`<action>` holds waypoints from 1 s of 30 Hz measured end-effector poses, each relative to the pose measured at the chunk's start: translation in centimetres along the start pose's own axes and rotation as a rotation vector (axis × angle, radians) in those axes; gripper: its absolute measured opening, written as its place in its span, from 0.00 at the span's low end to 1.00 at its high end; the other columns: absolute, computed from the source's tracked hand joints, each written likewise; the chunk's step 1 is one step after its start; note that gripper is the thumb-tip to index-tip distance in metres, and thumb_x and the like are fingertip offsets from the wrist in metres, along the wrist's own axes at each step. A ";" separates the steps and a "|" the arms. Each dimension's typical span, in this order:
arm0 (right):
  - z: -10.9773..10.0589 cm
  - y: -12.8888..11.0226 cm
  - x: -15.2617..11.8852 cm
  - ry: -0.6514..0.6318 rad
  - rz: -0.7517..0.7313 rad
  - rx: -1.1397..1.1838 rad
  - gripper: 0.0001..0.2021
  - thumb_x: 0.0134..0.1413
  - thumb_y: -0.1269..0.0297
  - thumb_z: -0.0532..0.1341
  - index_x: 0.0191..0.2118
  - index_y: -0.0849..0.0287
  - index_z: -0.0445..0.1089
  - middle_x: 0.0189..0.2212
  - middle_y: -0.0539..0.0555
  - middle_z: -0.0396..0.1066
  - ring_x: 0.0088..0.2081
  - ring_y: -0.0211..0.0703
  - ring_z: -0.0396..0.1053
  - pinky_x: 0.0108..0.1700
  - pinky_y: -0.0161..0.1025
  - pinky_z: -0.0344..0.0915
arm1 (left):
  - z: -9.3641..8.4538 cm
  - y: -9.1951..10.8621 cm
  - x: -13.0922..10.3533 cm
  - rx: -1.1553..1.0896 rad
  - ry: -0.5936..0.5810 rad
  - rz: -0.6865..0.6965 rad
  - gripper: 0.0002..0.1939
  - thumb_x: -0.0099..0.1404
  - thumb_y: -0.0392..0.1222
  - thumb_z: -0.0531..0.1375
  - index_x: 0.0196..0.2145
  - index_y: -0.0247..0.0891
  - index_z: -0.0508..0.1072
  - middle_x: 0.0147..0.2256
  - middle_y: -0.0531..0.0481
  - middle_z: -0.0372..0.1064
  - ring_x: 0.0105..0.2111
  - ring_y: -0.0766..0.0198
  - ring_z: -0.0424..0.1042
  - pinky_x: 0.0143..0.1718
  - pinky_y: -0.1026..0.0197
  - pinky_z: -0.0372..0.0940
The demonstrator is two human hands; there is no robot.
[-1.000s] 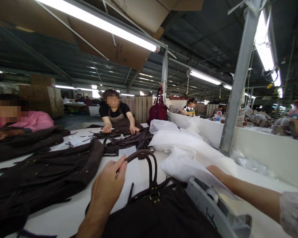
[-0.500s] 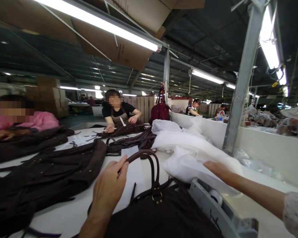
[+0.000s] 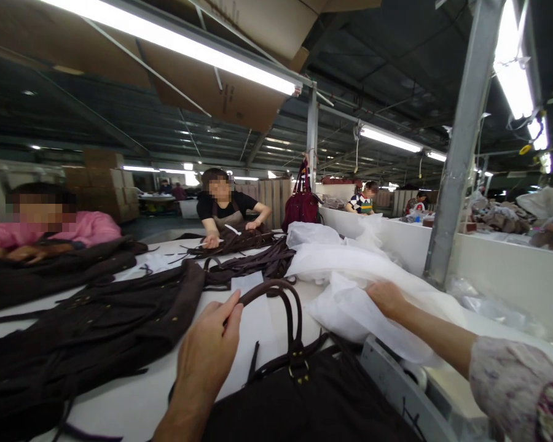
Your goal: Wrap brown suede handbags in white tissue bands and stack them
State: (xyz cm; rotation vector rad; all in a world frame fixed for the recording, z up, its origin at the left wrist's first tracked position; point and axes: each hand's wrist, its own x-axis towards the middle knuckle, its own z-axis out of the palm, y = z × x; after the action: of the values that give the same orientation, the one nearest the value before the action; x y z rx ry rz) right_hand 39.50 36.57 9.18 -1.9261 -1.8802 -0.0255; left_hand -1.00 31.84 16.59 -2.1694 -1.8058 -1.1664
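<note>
I saw the dark brown bag lying on the white table, its handle arched upright; beyond its right side, thin white sheeting lay crumpled in loose folds.

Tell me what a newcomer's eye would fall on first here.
Probably the dark bag at the bottom centre, its raised handle held in the left hand. Right of the handle, the bright white sheeting lies heaped, with the right hand against it, fingertips hidden. Overhead, a long glowing light tube slants across the upper left, and a maroon bag shows near mid-view.
</note>
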 end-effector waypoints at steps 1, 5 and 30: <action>-0.7 0.3 0.1 -0.016 0.004 0.038 0.08 0.56 0.69 0.62 0.25 0.62 0.69 0.27 0.53 0.71 0.34 0.42 0.71 0.36 0.37 0.63 | 0.0 0.0 0.0 -0.004 0.003 0.000 0.27 0.66 0.51 0.44 0.55 0.39 0.70 0.40 0.47 0.71 0.39 0.57 0.71 0.38 0.60 0.61; -5.0 1.8 0.5 -0.104 0.046 0.229 0.11 0.58 0.60 0.59 0.28 0.60 0.71 0.18 0.48 0.66 0.22 0.36 0.66 0.24 0.30 0.55 | 0.0 0.2 0.0 -0.019 -0.005 -0.016 0.27 0.66 0.50 0.44 0.55 0.40 0.70 0.40 0.47 0.71 0.40 0.56 0.71 0.39 0.60 0.61; -9.7 -13.4 -3.6 -0.678 0.050 1.385 0.10 0.50 0.63 0.67 0.35 0.63 0.69 0.21 0.46 0.66 0.15 0.23 0.48 0.16 0.24 0.40 | -0.7 0.4 -1.1 -0.078 -0.002 -0.016 0.22 0.69 0.44 0.46 0.55 0.38 0.70 0.40 0.46 0.71 0.40 0.57 0.71 0.41 0.60 0.62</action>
State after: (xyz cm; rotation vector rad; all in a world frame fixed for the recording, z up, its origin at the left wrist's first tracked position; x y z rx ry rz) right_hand 29.24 29.61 20.80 -0.9636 -1.3902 1.6237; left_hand -0.98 30.48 16.61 -2.2022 -1.8107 -1.2588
